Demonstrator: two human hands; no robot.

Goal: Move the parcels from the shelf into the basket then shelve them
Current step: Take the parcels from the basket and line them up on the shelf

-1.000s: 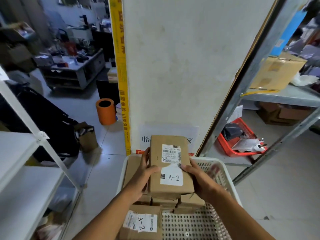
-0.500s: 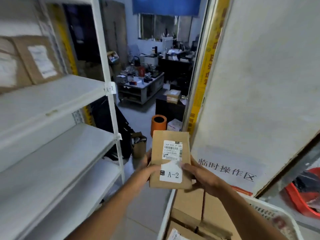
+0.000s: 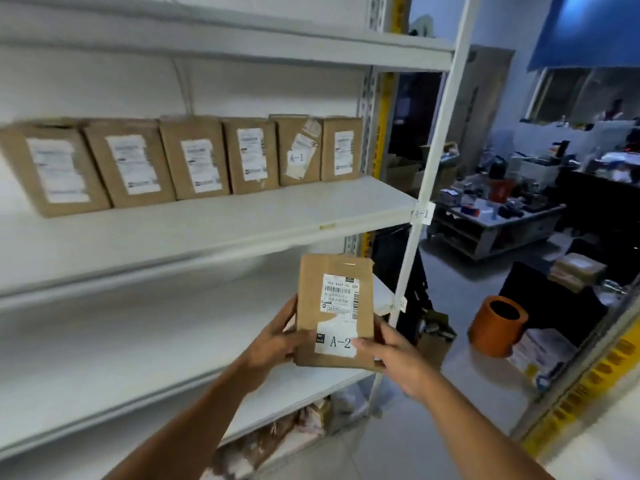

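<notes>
Before shelf, parcel upright.

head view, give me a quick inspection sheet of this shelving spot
surface: white metal shelf unit, post tagged A-1; shelf below bare where visible
job's things: brown cardboard parcel labelled A-2, held before the lower shelf; six brown cardboard parcels upright on the A-1 shelf
clutter: crumpled wrapping under the lowest shelf
grippers: left hand and right hand grip the parcel's sides
cables: nothing seen
surroundings: orange cylindrical bin, cluttered grey workbench
</notes>
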